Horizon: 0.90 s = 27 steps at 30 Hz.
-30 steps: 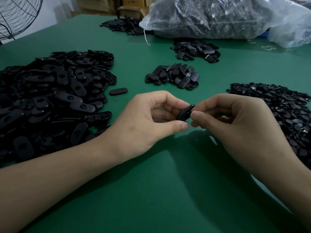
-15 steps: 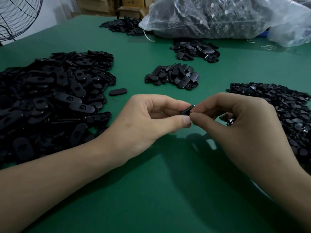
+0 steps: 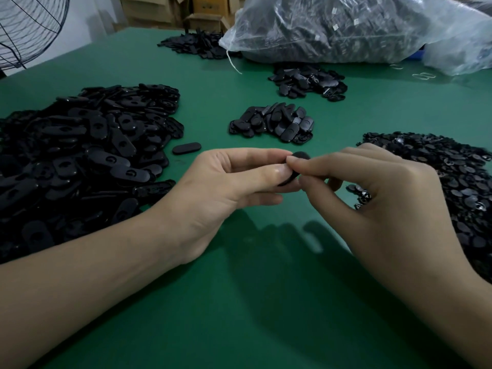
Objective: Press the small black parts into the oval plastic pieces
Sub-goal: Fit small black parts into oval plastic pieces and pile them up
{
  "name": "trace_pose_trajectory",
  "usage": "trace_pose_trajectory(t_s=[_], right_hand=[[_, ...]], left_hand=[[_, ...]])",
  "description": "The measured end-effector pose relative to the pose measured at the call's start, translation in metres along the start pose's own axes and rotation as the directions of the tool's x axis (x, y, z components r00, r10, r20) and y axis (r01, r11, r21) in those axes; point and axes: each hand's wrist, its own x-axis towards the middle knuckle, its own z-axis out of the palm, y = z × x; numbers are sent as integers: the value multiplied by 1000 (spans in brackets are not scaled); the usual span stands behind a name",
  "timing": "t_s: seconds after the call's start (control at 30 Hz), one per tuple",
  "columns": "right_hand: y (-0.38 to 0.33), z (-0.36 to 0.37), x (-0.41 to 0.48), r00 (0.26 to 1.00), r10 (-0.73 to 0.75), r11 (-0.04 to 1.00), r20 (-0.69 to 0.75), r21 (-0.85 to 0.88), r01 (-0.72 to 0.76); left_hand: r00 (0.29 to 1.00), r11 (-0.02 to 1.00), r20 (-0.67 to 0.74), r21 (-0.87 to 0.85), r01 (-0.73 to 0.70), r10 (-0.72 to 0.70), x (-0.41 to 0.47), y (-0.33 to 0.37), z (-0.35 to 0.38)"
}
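Observation:
A black oval plastic piece (image 3: 300, 156) is held above the green table between both hands, mostly hidden by fingers. My left hand (image 3: 226, 193) pinches it between thumb and forefinger. My right hand (image 3: 372, 198) pinches its right side with thumb and fingertips; whether a small black part sits under them is hidden. A big heap of oval pieces (image 3: 80, 150) lies at the left. A heap of small black parts (image 3: 452, 182) lies at the right.
A small pile of ovals (image 3: 274, 123) sits ahead of my hands, with a single loose oval (image 3: 186, 148) to its left. Further piles (image 3: 308, 81) (image 3: 197, 45) lie farther back. A filled clear plastic bag (image 3: 346, 27) and a wire fan (image 3: 26, 30) stand behind.
The oval piece has turned in my fingers and its rounded end now shows above them. Both hands have stayed together at the same spot, fingertips closing tighter on the piece.

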Motion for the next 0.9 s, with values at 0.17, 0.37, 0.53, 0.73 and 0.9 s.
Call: trace_pose_trajectory(t_s=[0.17,0.37,0.53,0.73,0.9], right_hand=[[-2,0,-1,994,105,972,28,209,-109],[-5,7,-2,871,439,564,221,687,-459],[-7,11,-3,798,440,336,412,748,-572],[-6,9,-1,776,424,234,468,771,-593],[-6,9,-1,761,377,135,527,782,-608]], left_hand=[[986,986,-87,101,-136,145,-1,0,7],[930,902,-89,294,-316,355,-3,-3,10],[900,807,-52,466,-362,433,-6,-5,12],[880,765,-42,515,-386,473,-8,-4,15],[859,732,-39,544,-411,511,-10,-3,16]])
